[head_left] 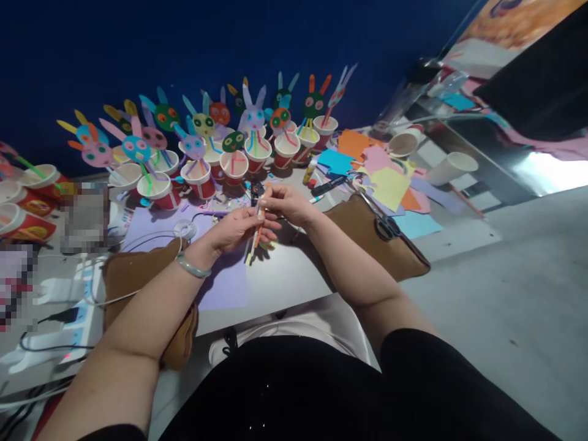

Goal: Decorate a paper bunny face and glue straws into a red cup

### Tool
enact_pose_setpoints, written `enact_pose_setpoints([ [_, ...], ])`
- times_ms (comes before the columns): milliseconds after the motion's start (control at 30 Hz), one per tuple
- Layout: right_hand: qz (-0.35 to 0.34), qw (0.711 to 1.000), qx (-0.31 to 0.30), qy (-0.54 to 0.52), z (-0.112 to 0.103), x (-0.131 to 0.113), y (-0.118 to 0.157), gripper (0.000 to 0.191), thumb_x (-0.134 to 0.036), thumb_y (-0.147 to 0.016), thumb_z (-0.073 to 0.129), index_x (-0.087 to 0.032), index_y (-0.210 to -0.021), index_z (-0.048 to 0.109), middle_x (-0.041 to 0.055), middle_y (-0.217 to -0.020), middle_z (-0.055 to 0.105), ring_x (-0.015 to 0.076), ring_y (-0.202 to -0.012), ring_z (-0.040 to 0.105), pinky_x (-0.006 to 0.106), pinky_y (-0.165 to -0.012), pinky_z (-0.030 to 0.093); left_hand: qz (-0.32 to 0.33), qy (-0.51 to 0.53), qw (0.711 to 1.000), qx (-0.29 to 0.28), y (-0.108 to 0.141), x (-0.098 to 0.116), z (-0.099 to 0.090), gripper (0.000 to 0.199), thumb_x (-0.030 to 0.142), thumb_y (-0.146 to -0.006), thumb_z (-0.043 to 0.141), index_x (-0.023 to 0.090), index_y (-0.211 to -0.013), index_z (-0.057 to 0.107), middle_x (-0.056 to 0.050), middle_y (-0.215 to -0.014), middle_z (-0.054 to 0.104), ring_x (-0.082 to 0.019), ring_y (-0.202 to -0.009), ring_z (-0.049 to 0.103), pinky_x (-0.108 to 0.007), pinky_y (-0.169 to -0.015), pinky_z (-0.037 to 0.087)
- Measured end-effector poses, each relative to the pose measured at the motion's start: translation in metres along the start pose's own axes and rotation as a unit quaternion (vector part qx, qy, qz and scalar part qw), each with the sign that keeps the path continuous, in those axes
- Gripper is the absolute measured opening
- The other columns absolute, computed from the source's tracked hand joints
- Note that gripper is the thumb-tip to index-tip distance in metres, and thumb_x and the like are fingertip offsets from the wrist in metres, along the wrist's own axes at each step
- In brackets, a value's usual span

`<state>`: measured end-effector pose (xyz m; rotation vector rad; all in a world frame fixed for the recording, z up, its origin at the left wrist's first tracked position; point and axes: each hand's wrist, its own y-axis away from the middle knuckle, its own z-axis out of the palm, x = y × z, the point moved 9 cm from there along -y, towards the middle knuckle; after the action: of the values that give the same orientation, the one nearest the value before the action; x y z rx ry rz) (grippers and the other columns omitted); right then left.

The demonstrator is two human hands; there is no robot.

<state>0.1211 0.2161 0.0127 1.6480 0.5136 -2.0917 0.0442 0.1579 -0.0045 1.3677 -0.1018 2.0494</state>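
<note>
Near the middle of the view, my left hand (236,229) and my right hand (289,205) meet over the table. Between them are thin orange and white strips (258,231), pointing down toward the table's front. My left thumb and fingers pinch the strips at their middle, and my right fingers pinch their upper end. A pale yellow tip (248,259) shows at the lower end. Below my left hand lies a purple sheet (225,288). A jade-coloured bangle (193,267) is on my left wrist.
Red and white paper cups (197,177) with paper rabbit figures stand along the back. Coloured paper pieces (388,184), black-handled scissors (386,226) and a brown pad (358,239) lie at the right. A power strip (87,312) with cables is at the left. A glue stick (309,171) stands behind my right hand.
</note>
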Motion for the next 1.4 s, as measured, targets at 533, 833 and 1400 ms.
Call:
enact_pose_setpoints([
  [533,-0.224,0.744,0.291,0.558,-0.035,-0.136,0.056,0.034,-0.045,-0.1,0.054,-0.015,-0.104,0.069,0.0069,-0.088,0.071,0.0151,-0.081,0.064,0.03,-0.08,0.046,0.074,-0.084,0.992,0.065,-0.002,0.014,-0.018,0.02,0.03,-0.09,0.067,0.013,-0.099,0.064,0.001,-0.068,0.065,-0.002,-0.042,0.043,-0.015,-0.039,0.027],
  [833,0.191,0.555,0.304,0.75,-0.277,-0.164,-0.001,0.038,-0.025,-0.103,0.047,-0.003,-0.126,0.068,0.0259,-0.128,0.066,0.026,-0.124,0.058,0.036,-0.087,0.035,0.045,-0.044,0.994,0.088,-0.006,0.005,-0.02,0.029,0.037,-0.084,0.071,0.013,-0.098,0.062,0.0,-0.067,0.067,-0.004,-0.042,0.046,-0.015,-0.038,0.025],
  [1400,0.288,0.524,0.253,0.761,-0.401,-0.1,-0.055,0.029,-0.005,-0.091,0.06,-0.002,-0.116,0.073,0.0317,-0.121,0.068,0.0194,-0.106,0.067,0.036,-0.084,0.04,-0.002,0.003,0.997,0.083,0.0,-0.002,-0.012,0.04,0.049,-0.081,0.076,0.015,-0.099,0.064,-0.003,-0.069,0.07,-0.006,-0.043,0.049,-0.019,-0.041,0.028],
])
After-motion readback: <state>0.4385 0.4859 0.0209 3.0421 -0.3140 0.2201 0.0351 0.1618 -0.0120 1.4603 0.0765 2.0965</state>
